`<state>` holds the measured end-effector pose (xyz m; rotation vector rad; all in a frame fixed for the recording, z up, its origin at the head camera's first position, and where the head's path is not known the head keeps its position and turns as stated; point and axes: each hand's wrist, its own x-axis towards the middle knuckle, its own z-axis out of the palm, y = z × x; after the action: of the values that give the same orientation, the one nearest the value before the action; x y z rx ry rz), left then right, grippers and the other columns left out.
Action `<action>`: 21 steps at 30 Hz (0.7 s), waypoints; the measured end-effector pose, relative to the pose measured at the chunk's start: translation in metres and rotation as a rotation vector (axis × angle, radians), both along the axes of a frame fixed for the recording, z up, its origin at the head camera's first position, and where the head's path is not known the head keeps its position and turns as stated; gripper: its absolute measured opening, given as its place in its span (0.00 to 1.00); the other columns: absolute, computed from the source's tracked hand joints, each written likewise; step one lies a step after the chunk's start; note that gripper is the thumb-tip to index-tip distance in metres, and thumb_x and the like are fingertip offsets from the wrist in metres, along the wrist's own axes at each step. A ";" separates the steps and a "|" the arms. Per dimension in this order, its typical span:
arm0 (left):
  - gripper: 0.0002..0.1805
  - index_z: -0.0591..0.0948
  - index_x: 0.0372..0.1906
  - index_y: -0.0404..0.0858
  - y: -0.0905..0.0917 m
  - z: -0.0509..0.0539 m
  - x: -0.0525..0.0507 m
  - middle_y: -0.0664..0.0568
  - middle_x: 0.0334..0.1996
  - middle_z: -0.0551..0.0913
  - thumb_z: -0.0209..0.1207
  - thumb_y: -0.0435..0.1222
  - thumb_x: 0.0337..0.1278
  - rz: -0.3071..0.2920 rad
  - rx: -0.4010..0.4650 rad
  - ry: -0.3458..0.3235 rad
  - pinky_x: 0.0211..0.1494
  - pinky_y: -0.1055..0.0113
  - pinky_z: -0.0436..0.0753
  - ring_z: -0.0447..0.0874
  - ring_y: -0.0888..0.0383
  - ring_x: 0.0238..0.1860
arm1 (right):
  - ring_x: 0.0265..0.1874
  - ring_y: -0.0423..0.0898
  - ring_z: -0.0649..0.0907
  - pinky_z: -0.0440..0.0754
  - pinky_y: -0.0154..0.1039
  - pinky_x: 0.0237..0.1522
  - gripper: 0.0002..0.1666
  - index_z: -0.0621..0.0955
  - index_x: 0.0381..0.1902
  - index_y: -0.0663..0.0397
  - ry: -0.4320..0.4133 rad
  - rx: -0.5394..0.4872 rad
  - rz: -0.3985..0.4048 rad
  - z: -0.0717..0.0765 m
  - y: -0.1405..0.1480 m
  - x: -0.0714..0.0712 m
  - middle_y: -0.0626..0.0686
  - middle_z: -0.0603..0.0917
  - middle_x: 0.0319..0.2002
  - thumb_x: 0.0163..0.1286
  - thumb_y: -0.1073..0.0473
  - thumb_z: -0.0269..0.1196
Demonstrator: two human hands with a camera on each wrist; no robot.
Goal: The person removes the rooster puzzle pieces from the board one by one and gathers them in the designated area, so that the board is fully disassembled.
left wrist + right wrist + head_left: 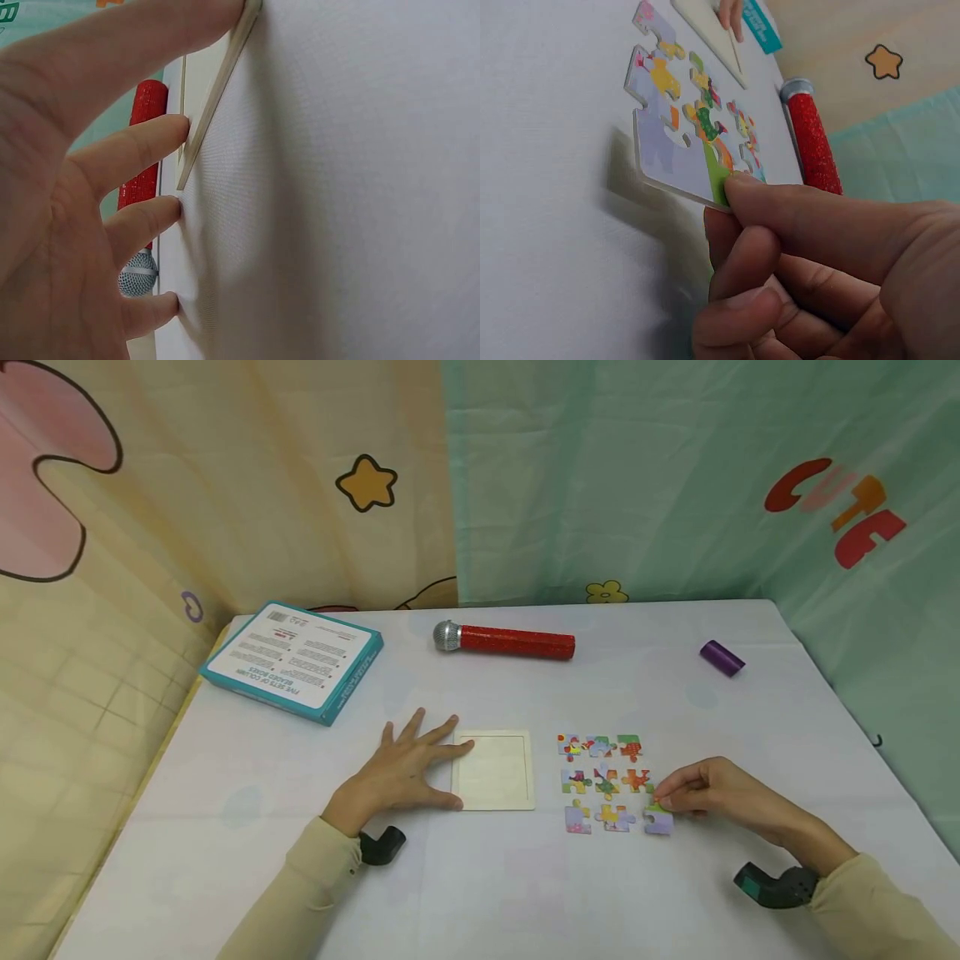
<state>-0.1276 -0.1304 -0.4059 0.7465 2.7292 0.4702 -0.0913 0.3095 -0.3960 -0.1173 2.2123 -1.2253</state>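
Observation:
My right hand (pixel 708 789) pinches a puzzle piece (pixel 658 822) between thumb and fingers. In the right wrist view that piece (pixel 671 154) is mostly lilac with a green strip, tilted, with a shadow on the cloth below it. Several other colourful puzzle pieces (pixel 606 783) lie apart in rows just left of this hand. My left hand (pixel 405 770) is spread flat-fingered at the left side of a shallow cream puzzle tray (pixel 495 777). Its thumb and index finger touch the tray's edge, seen close in the left wrist view, while the other fingertips rest on the cloth.
A red microphone (pixel 517 642) with a silver head lies behind the tray. At the back left is a teal-and-white box (pixel 292 656); a purple cylinder (pixel 722 658) lies at the back right. Curtains (pixel 525 485) hang behind the white-covered table (pixel 480 885).

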 end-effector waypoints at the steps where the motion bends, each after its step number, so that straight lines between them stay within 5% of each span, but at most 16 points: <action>1: 0.46 0.72 0.69 0.57 0.000 0.000 0.000 0.53 0.77 0.54 0.72 0.61 0.40 0.000 -0.002 0.000 0.67 0.26 0.41 0.37 0.34 0.76 | 0.28 0.42 0.77 0.77 0.34 0.29 0.17 0.85 0.45 0.61 0.002 0.003 -0.002 -0.001 0.001 0.000 0.53 0.87 0.36 0.66 0.53 0.67; 13: 0.46 0.72 0.70 0.57 0.001 -0.001 0.001 0.53 0.77 0.54 0.72 0.61 0.40 0.000 0.003 0.002 0.67 0.26 0.40 0.37 0.35 0.77 | 0.34 0.38 0.79 0.79 0.31 0.35 0.11 0.88 0.39 0.52 0.224 0.124 -0.003 -0.007 -0.010 0.008 0.47 0.88 0.37 0.64 0.53 0.69; 21: 0.46 0.71 0.70 0.57 0.001 -0.002 0.001 0.53 0.77 0.54 0.71 0.61 0.41 0.000 -0.001 0.012 0.67 0.26 0.40 0.38 0.36 0.77 | 0.30 0.38 0.78 0.77 0.30 0.31 0.05 0.88 0.34 0.49 0.342 0.212 -0.020 -0.008 -0.016 0.012 0.44 0.86 0.31 0.61 0.55 0.71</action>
<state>-0.1269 -0.1293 -0.4080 0.7509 2.7406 0.4660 -0.0797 0.2936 -0.4040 -0.2345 2.6299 -1.0326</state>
